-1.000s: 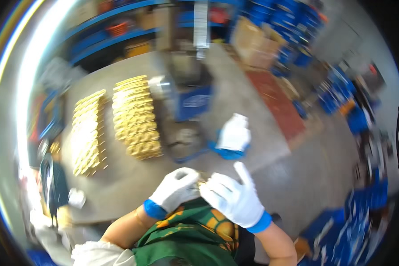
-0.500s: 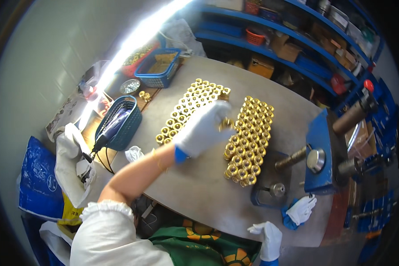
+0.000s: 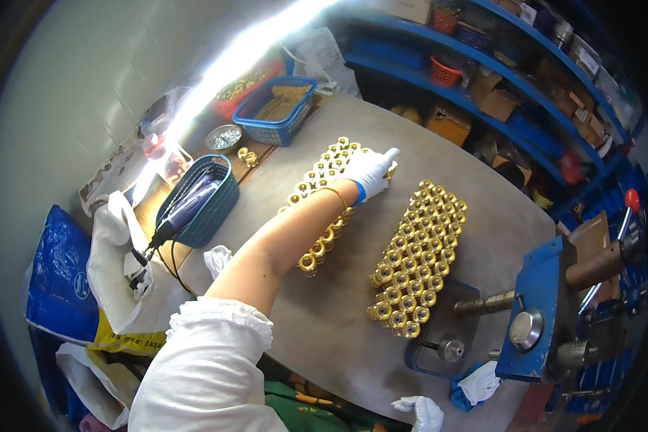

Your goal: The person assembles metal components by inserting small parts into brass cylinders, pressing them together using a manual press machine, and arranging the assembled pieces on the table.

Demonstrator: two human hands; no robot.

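My left hand [image 3: 366,173], in a white glove with a blue cuff, is at the far right end of the left block of brass fittings [image 3: 315,180]. One finger points out to the right. The gold edge of a brass fitting shows beside the fingers, which close around it; the rest of the grip is hidden. A second block of brass fittings [image 3: 417,259], upright in tight rows, stands to the right across a strip of tabletop. At the lower edge my right hand [image 3: 423,413], also in a white glove, rests with loosely bent fingers and nothing visible in it.
A blue hand press [image 3: 533,309] stands at right, with a crumpled glove [image 3: 479,383] in front. On the left are a dark basket [image 3: 227,194] holding a corded tool, a metal dish [image 3: 224,137], two brass pieces [image 3: 248,157] and a blue basket [image 3: 306,108]. Blue shelves [image 3: 417,73] line the back.
My left hand has moved from the gap between the two blocks to the far end of the left block. The view has shifted, and my right hand appears lower.
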